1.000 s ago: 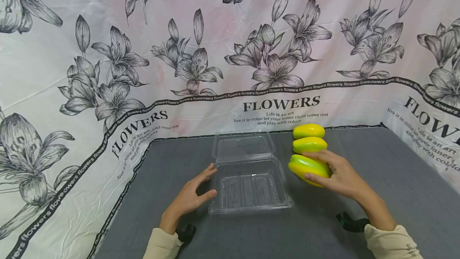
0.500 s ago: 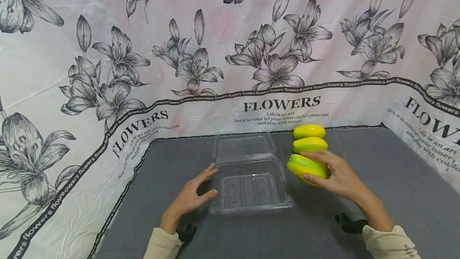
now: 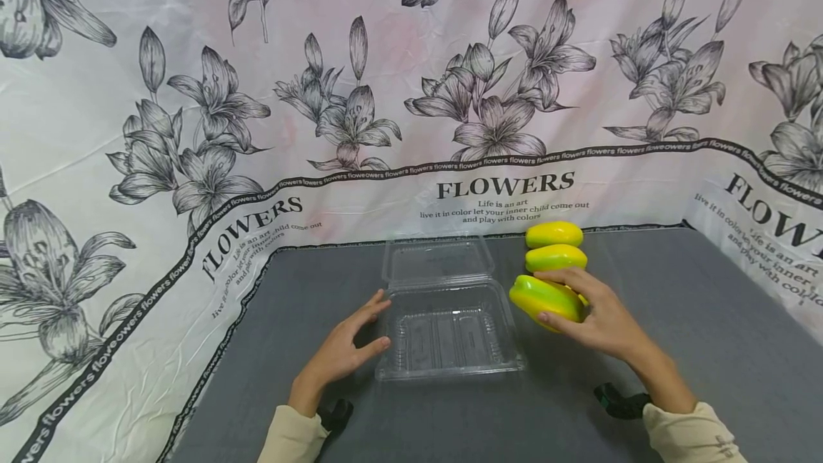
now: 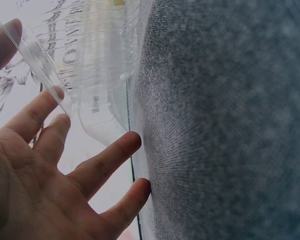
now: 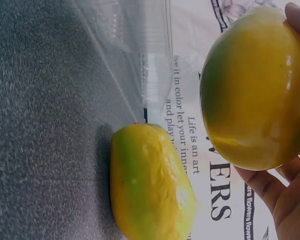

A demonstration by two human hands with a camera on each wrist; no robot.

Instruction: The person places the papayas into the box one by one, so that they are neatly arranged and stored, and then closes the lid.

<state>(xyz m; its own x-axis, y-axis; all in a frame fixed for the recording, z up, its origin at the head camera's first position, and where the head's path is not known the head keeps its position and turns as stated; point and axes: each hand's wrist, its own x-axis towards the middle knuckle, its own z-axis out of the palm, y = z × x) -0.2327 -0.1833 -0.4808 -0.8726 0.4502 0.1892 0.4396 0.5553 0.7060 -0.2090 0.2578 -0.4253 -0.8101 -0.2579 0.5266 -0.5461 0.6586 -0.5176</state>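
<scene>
My right hand [image 3: 604,319] grips a glossy yellow-green papaya [image 3: 543,300] with the thumb on its near side and fingers over the far side. In the right wrist view this held papaya [image 5: 255,90] hangs raised off the table, higher than another papaya [image 5: 150,185] lying there. Left of it stands a clear plastic clamshell container [image 3: 450,373], its lid folded back and nothing inside. My left hand [image 3: 342,349] is spread at the container's left side. Seen from the left wrist, fingertips meet the container's rim [image 4: 40,72], and the other fingers extend straight near the table.
Behind the held fruit, two more papayas, a middle one [image 3: 556,258] and a far one [image 3: 554,234], lie in a column near the back edge. The container's lid [image 3: 437,261] reaches toward the flower-printed cloth [image 3: 360,206]. A grey cloth covers the table [image 3: 489,420].
My right hand has moved slightly left with the papaya, toward the container. My left hand stays beside the container, and the other papayas have not moved.
</scene>
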